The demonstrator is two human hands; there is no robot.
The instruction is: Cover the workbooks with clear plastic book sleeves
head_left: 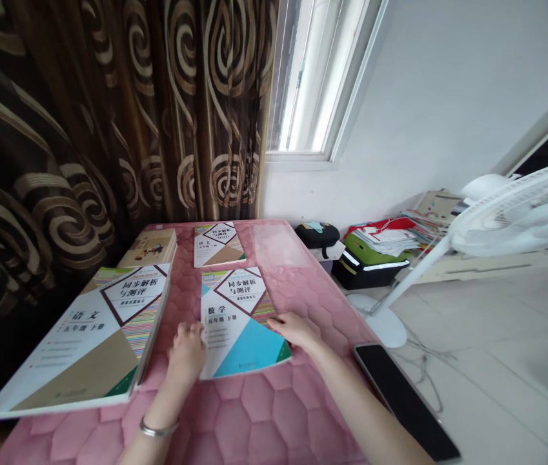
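A workbook (249, 345) with a white, blue and green cover lies in front of me on the pink quilted table cover (249, 420). My left hand (187, 352), with a silver bangle at the wrist, has its fingers curled against the book's left edge. At the right edge, my right hand (297, 330) pinches the cover between thumb and fingers. Just behind lies a similar workbook (215, 248) with a brown patch. To the left stands a stack topped by a larger-looking workbook (94, 349) in white, brown and green.
Behind the left stack are tan-covered books (150, 248). A clear sheet (281, 245) lies at the table's back right. On the right edge rests a black phone-like slab (404, 400). Beyond are a white fan (510, 213), a green and black box (375, 258) and a patterned curtain (181, 110).
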